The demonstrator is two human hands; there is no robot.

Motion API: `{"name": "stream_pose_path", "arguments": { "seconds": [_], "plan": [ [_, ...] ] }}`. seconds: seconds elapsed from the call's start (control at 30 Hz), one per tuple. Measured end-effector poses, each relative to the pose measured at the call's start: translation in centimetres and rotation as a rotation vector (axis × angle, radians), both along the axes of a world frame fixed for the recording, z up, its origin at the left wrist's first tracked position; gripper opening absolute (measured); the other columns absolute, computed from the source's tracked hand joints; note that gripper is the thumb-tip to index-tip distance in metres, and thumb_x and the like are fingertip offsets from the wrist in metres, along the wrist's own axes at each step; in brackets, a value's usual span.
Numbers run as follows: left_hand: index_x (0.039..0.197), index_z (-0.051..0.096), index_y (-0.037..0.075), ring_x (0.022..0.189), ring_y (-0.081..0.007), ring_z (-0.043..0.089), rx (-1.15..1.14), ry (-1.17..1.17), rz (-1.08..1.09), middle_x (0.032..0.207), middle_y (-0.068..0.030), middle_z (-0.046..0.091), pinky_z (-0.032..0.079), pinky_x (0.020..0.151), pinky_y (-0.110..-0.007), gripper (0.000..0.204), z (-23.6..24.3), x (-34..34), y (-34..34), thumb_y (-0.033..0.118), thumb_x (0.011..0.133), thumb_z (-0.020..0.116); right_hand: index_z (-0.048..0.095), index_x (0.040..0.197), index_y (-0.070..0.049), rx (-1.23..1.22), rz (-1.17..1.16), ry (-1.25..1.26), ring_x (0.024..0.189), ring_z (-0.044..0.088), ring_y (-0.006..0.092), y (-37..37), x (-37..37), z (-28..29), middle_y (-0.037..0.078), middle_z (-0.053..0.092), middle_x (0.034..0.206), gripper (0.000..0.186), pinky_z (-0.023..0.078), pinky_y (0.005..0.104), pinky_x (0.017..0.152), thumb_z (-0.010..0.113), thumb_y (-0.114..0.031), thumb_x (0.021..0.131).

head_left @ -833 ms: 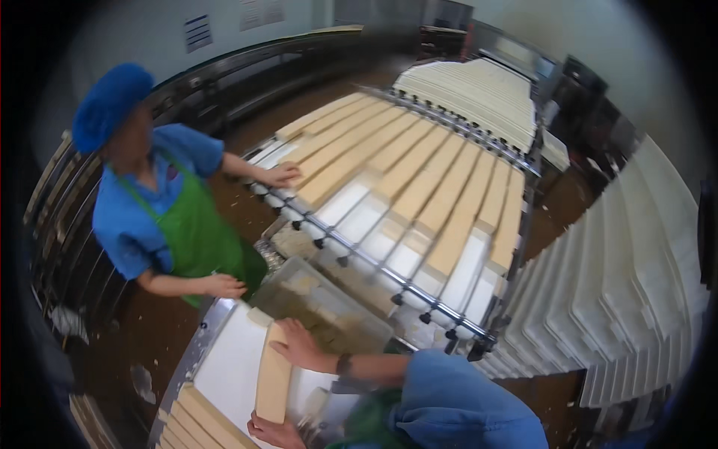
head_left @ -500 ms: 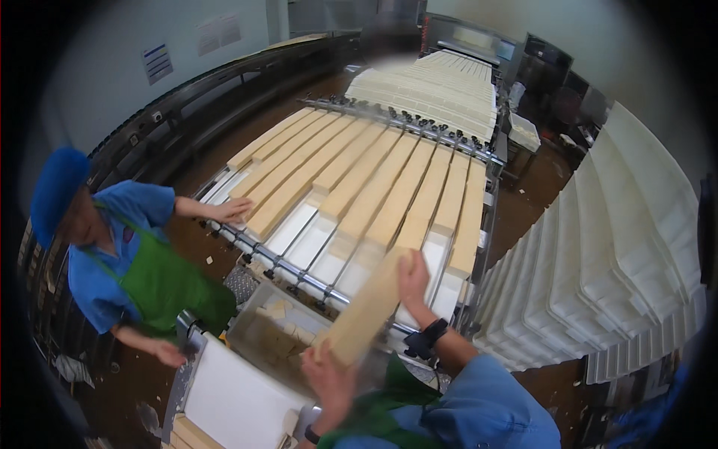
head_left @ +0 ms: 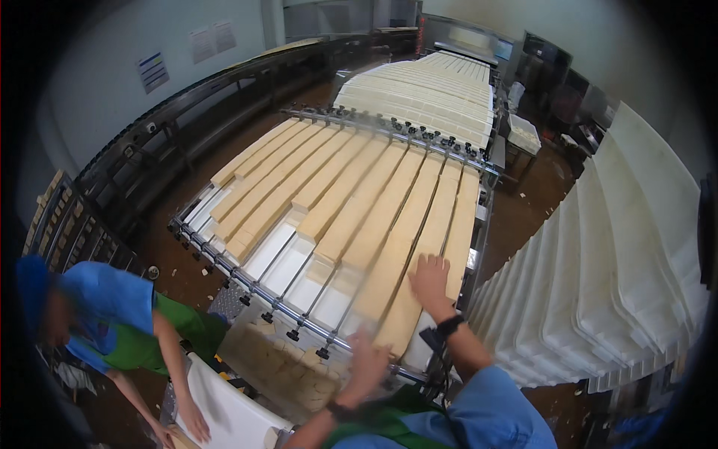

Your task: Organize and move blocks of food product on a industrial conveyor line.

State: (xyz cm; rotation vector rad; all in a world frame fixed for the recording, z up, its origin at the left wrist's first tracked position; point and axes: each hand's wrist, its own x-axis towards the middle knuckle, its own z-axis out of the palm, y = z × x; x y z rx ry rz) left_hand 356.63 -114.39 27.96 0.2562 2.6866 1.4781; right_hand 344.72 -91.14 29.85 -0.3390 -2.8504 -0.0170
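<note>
My right hand (head_left: 431,278) rests on top of a long pale-yellow block (head_left: 400,318) at the right side of the near rack, fingers bent but apart. My left hand (head_left: 363,363) is blurred at that block's near end, its grip unclear. The block lies in a lane beside similar long blocks (head_left: 333,206), separated by thin metal bars. Short white strips of the rack's bed (head_left: 271,247) show at the near ends of several lanes. A metal rail with black knobs (head_left: 292,318) crosses the front.
A co-worker (head_left: 112,314) leans at lower left, hands over a white belt (head_left: 224,404). A bin of scraps (head_left: 265,359) sits below the rack. Stacked white trays (head_left: 583,299) stand right; a slatted conveyor (head_left: 426,90) lies beyond; a dark rail structure (head_left: 187,120) runs along the left wall.
My hands have carried the block from the lower belt up and right onto the rack. The co-worker's hand has left the rack blocks, and they now bend down toward the lower belt.
</note>
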Motion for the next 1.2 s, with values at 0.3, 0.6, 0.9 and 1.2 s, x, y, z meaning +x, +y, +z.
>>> {"name": "stream_pose_path", "arguments": {
  "seconds": [0.3,0.6,0.9,1.2],
  "plan": [
    [0.153,0.038,0.011,0.119,-0.0465,0.053,0.113,-0.112,0.010,0.133,-0.0286,0.046,0.048,0.100,-0.048,0.079,1.2,-0.3,2.0,0.006,0.081,0.069,0.036,0.156,-0.006,-0.366,0.606,-0.239,0.152,0.019,0.0486,-5.7,12.3,-1.5,0.031,0.024,0.161,0.082,0.010,0.0666,0.121,0.069,-0.042,0.091],
    [0.143,0.051,0.005,0.128,-0.0434,0.051,0.214,0.359,0.454,0.130,-0.0231,0.055,0.043,0.110,-0.046,0.067,2.5,3.3,-13.3,-0.004,0.077,0.054,0.032,0.158,-0.005,-0.096,0.526,-0.242,0.152,0.019,0.0459,-8.4,11.0,-0.8,0.030,0.028,0.160,0.088,0.007,0.0679,0.121,0.073,-0.038,0.087],
    [0.139,0.054,0.003,0.134,-0.0434,0.045,-0.330,0.452,0.912,0.143,-0.0229,0.048,0.039,0.112,-0.051,0.053,-1.4,16.8,-30.8,0.008,0.088,0.068,0.037,0.153,0.000,-0.430,1.353,-0.267,0.146,0.031,0.0472,-34.7,10.7,3.4,0.029,0.037,0.154,0.076,0.018,0.0606,0.121,0.070,-0.014,0.086],
    [0.140,0.047,-0.002,0.124,-0.0475,0.043,-0.290,-0.181,2.028,0.135,-0.0291,0.039,0.034,0.108,-0.054,0.065,-6.5,38.5,-44.7,0.023,0.086,0.074,0.050,0.139,0.007,-0.600,2.062,-0.549,0.127,0.048,0.0434,-73.6,23.3,-4.1,0.028,0.053,0.136,0.057,0.040,0.0491,0.110,0.069,-0.022,0.093]
  ]
}}
